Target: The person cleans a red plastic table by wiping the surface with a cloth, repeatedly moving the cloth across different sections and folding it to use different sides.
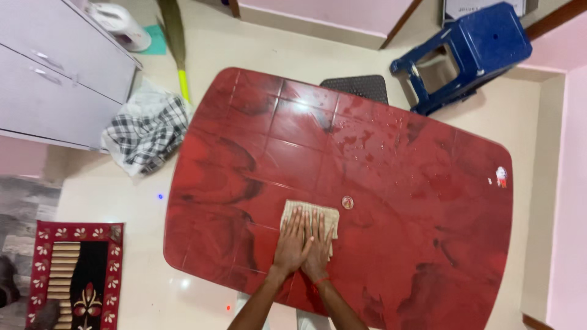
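Note:
A beige cloth (309, 212) lies flat on a glossy red plastic table (391, 183). My left hand (292, 243) and my right hand (319, 245) press side by side on the cloth's near part, fingers stretched forward and close together. A red thread circles my right wrist. Water droplets and wet patches (367, 137) speckle the table's far middle. A small round cap (347, 202) sits in the table just right of the cloth.
A blue plastic stool (465, 55) lies tipped beyond the table's far right. A dark chair seat (356, 87) touches the far edge. Checked cloth in a bag (147, 131), a broom (176, 43), grey drawers (58, 79) and a patterned mat (76, 275) are at left.

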